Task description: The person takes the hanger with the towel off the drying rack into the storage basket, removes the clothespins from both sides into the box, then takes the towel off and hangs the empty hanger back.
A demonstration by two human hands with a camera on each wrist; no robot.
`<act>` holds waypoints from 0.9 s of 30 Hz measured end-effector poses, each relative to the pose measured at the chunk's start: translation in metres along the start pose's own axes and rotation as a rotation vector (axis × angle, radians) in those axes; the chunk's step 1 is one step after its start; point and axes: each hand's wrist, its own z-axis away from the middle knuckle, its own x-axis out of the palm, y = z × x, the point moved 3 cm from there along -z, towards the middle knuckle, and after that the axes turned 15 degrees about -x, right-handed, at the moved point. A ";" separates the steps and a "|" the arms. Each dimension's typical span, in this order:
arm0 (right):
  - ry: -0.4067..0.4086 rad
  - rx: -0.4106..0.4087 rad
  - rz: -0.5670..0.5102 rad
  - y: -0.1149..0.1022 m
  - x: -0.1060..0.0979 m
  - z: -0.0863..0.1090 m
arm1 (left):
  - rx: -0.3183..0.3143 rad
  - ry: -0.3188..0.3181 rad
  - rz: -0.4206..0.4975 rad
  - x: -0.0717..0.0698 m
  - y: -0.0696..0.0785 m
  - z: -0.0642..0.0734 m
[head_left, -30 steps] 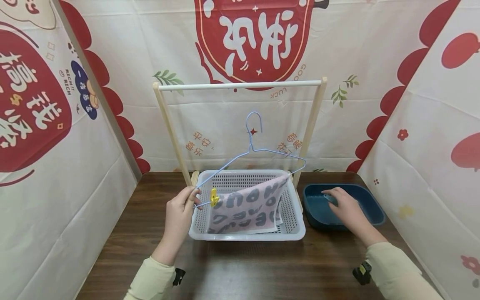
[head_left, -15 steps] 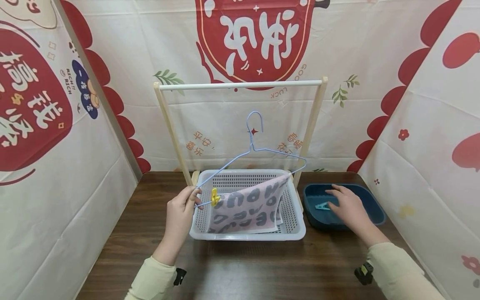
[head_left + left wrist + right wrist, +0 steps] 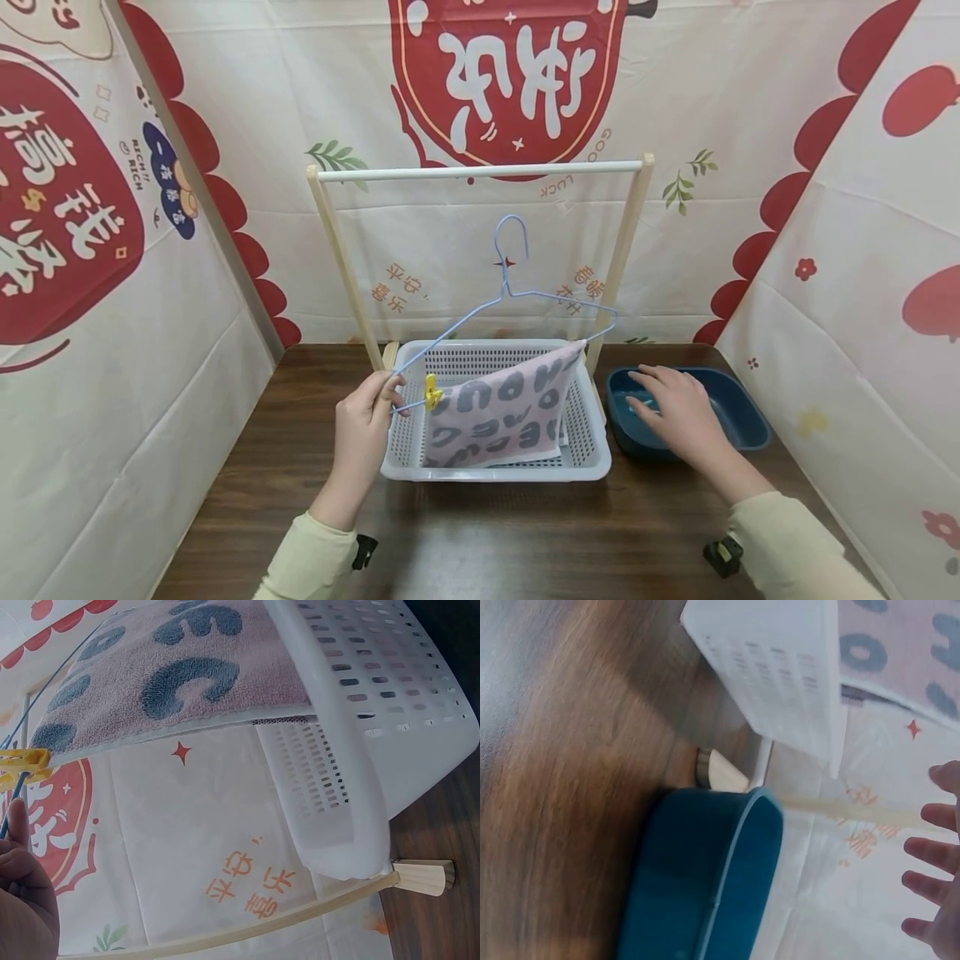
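My left hand (image 3: 362, 437) grips the lower left corner of a light blue wire hanger (image 3: 459, 325). A yellow clothespin (image 3: 432, 392) pins a pink towel with grey lettering (image 3: 495, 417) to the hanger's bottom bar near that hand. From the bar the towel slants over the white basket, its other top corner near the hanger's right end. My right hand (image 3: 678, 412) is over the dark blue tub (image 3: 738, 392), fingers spread and holding nothing in the right wrist view (image 3: 937, 862). A teal clothespin (image 3: 651, 404) in the tub is partly hidden behind that hand.
The white perforated basket (image 3: 495, 474) stands on the brown wooden table (image 3: 480, 533), left of the tub. Behind it rises a wooden rack with a white rail (image 3: 480, 172). Printed cloth walls (image 3: 262, 250) close off the back and both sides.
My right hand has let go of the teal clothespin, which lies in the tub, and has opened and shifted slightly left. The hanger and towel have risen a little in my left hand.
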 end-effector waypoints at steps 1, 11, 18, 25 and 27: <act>0.008 -0.012 0.007 -0.003 -0.001 -0.001 | 0.000 0.003 0.001 0.000 0.001 0.000; 0.052 -0.106 0.004 -0.033 -0.009 -0.013 | 0.035 0.005 -0.003 0.001 0.007 -0.003; 0.115 -0.175 -0.012 -0.053 -0.014 -0.020 | 0.035 0.003 -0.026 0.003 0.008 -0.003; 0.196 -0.289 -0.031 -0.071 -0.018 -0.025 | 0.032 -0.005 -0.037 0.005 0.011 -0.002; 0.223 -0.319 -0.047 -0.076 -0.019 -0.028 | 0.036 -0.006 -0.034 0.006 0.011 -0.002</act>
